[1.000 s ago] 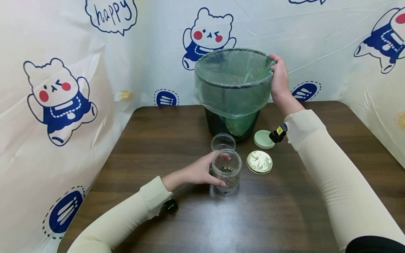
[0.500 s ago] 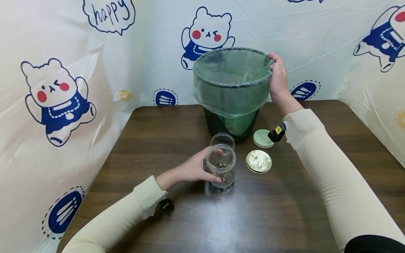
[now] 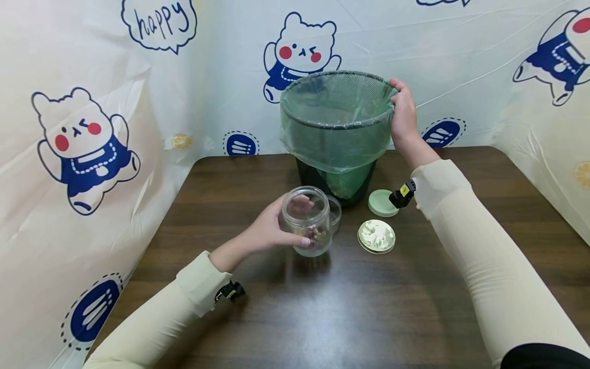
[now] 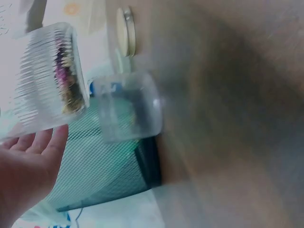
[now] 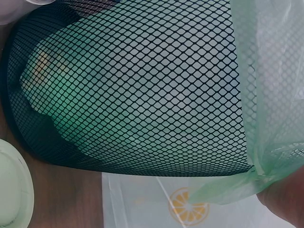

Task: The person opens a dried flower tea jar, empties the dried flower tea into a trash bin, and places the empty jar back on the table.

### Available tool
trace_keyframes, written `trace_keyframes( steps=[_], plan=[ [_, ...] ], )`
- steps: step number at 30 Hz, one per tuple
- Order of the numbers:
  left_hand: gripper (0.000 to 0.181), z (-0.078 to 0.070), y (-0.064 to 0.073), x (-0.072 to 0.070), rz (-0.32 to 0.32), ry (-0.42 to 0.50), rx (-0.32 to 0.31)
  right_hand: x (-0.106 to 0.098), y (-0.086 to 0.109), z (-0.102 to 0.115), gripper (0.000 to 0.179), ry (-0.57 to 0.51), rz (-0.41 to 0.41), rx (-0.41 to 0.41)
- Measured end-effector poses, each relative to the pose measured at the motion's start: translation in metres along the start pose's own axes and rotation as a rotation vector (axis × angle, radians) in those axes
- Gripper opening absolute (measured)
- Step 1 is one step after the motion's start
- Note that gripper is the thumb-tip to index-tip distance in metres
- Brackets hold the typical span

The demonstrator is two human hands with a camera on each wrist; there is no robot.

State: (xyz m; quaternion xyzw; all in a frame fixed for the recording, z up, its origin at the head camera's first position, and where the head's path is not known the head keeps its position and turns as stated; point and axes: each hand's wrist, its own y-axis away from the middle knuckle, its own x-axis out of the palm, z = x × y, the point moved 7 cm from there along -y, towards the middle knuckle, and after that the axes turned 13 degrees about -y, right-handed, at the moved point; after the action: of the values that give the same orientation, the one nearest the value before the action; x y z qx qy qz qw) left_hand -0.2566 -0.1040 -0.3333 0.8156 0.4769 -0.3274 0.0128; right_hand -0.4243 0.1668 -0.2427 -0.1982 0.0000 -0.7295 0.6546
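My left hand [image 3: 267, 228] grips a clear jar [image 3: 306, 212] round its side, with the thumb across the front. Dried flowers [image 4: 67, 78], purple and yellowish, lie at the bottom of the jar. In the left wrist view the jar is held above the table. My right hand [image 3: 405, 115] holds the right rim of a black mesh trash can [image 3: 308, 177], fingers over the edge. A green bag [image 3: 334, 138] lines the can and folds down over its outside. In the right wrist view the bag bunches beside the hand.
A second clear container [image 4: 128, 107] stands behind the held jar, in front of the can. A pale green lid [image 3: 381, 203] and a gold-coloured lid [image 3: 376, 236] lie to the right on the wooden table [image 3: 369, 318]. A printed curtain [image 3: 221, 77] hangs behind.
My left hand has lifted the jar off the table and carried it left and away from me. My right hand has stayed on the can's rim.
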Motion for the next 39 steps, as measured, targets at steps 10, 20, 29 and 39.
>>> trace_keyframes(
  steps=[10,20,29,39],
  plan=[
    [0.065,-0.017,-0.008,-0.05,-0.209,0.06,0.015,0.001,0.002,0.002,0.051,0.009,0.009,-0.007],
    [0.058,-0.029,-0.02,-0.088,-0.331,0.08,-0.039,0.0,0.002,0.001,0.05,-0.002,0.013,-0.008],
    [0.055,-0.033,-0.036,-0.116,-0.4,0.07,-0.13,0.0,0.002,0.0,0.05,-0.005,0.009,-0.009],
    [0.063,-0.04,-0.055,-0.143,-0.482,0.094,-0.174,0.002,0.002,0.001,0.051,0.031,0.022,-0.01]
  ],
)
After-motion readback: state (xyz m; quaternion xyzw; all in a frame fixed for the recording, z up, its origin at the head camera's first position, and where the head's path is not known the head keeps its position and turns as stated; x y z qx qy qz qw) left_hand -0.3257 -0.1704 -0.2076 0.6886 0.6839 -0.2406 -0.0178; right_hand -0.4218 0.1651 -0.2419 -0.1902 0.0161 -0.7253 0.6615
